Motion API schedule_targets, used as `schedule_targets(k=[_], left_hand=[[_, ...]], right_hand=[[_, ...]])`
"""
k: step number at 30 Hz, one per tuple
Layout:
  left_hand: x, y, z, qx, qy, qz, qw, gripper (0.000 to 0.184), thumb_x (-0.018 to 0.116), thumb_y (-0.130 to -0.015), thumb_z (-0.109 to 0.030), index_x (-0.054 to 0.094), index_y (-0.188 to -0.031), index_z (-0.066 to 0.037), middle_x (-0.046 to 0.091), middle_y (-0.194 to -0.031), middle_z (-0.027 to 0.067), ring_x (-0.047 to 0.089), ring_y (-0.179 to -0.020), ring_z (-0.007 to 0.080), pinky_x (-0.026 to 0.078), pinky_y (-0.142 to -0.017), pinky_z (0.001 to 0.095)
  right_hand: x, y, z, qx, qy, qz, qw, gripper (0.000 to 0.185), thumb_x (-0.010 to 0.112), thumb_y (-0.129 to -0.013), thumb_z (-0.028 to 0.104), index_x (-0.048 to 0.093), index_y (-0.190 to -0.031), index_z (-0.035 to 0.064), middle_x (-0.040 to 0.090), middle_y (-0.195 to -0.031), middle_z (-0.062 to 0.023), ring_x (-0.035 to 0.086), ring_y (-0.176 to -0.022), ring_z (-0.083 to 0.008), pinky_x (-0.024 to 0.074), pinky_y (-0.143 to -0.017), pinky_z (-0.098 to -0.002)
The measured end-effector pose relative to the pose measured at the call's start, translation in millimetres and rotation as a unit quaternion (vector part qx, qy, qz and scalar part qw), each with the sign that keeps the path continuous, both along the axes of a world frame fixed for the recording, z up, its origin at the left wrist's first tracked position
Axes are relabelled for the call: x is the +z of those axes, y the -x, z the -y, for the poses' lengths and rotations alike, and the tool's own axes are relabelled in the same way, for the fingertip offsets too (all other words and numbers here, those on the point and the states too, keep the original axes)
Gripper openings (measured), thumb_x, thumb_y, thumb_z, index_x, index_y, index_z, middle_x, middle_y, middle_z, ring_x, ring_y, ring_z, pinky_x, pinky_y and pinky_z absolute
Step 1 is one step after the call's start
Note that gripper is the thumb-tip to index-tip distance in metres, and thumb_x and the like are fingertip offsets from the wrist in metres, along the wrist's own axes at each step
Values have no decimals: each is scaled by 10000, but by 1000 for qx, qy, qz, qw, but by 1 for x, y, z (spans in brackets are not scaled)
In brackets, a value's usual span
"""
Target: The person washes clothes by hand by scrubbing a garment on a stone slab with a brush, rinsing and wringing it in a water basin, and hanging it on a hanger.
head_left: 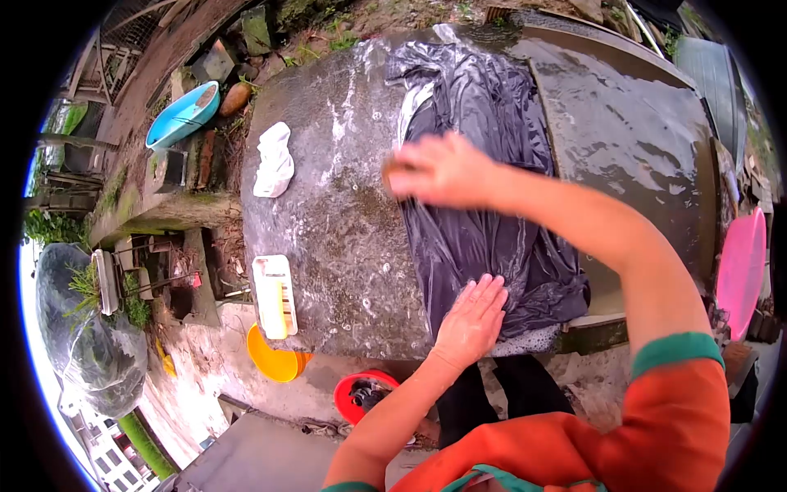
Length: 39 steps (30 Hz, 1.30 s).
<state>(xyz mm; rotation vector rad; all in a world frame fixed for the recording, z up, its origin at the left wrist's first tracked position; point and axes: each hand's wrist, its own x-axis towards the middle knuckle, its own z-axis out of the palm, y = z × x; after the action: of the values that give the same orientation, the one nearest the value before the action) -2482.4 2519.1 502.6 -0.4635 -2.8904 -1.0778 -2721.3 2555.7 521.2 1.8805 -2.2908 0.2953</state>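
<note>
A dark wet garment [484, 213] lies spread on the wet stone slab [344, 271], with creases and soapy shine on its surface. My left hand [475, 316] rests flat on its near part, fingers stretched out. Over its left edge, my right hand [443, 170] is closed around a brown scrub brush [390, 172]; both are smeared by motion, and most of the brush is hidden. Left of the garment, a crumpled white cloth [274, 161] lies on the slab. A white plastic basket [261, 287] with something yellow inside sits at the slab's near left corner.
A water-filled basin [627, 139] adjoins the slab on the right. Below the slab stand a yellow bucket [275, 359] and a red bucket [348, 394] with dark items inside. A blue tub [176, 119] is at upper left, a pink basin [740, 271] at far right.
</note>
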Motion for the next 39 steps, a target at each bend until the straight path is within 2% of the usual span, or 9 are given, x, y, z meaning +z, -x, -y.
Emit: schedule_targets(k=[4,12,15,18,20,28,31,34,39], left_hand=[[-8,-2,2,4,-30,-26,999,265,582,-750,-16,581,-1014,-28,516,-1242,128,464,-1194,294,361,-1012,427],[-9,0,8,25,-138,-43,989,160,497,-764,70,495,-896,-20,585,-1022,142,549,-1062,320,410,-961,465],[-16,1,11,147,-285,44,946,138,406,-863,40,490,-954,-23,593,-949,150,600,-898,317,475,-826,374],[-29,22,31,427,-425,195,774,97,451,-906,-94,528,-910,-36,630,-871,62,603,-779,219,481,-713,311],[22,23,66,482,-677,273,484,159,492,-899,-197,558,-893,-53,613,-821,37,592,-714,178,487,-663,302],[53,-124,172,460,-641,190,584,426,507,-893,-404,493,-1104,-35,488,-690,-1,470,-595,100,421,-559,223],[53,-107,160,439,-189,172,861,496,680,-761,-235,482,-1153,-5,495,-875,77,484,-743,162,426,-673,270],[42,-73,127,331,99,87,934,614,748,-675,-261,481,-1176,-26,458,-1095,179,493,-958,318,431,-799,380],[19,-72,114,420,187,36,887,678,736,-670,-326,464,-1203,-7,409,-1268,193,370,-1186,391,294,-968,487]], right_hand=[[-62,140,49,-414,74,-20,907,282,457,-882,294,486,-1150,211,520,-1107,-85,529,-1023,-277,493,-728,-500],[19,-58,-39,50,-15,150,987,417,601,-776,295,491,-1177,316,473,-1237,-97,533,-1010,-241,406,-757,-430],[-25,49,-6,-291,-27,40,955,385,497,-870,354,437,-1249,328,391,-1326,-109,487,-1089,-276,400,-814,-503],[-45,134,9,-485,43,154,860,389,423,-913,416,423,-1290,319,431,-1313,-119,444,-1175,-321,362,-892,-563],[-63,172,-9,-439,31,250,863,423,412,-898,457,427,-1292,304,452,-1299,-111,454,-1156,-364,379,-917,-526],[-81,75,-293,-608,349,202,684,382,456,-912,215,491,-1232,11,584,-1145,-183,569,-1033,-261,422,-881,-342],[-87,63,-289,-669,286,336,599,395,454,-918,234,481,-1261,40,588,-1143,-147,565,-1006,-219,438,-840,-328],[-39,68,-214,-490,429,560,512,392,470,-927,260,488,-1277,85,599,-1092,-107,547,-1002,-179,446,-813,-310],[39,-58,-62,-216,143,344,903,362,448,-934,237,495,-1275,124,453,-1296,-155,508,-1122,-242,433,-927,-317]])
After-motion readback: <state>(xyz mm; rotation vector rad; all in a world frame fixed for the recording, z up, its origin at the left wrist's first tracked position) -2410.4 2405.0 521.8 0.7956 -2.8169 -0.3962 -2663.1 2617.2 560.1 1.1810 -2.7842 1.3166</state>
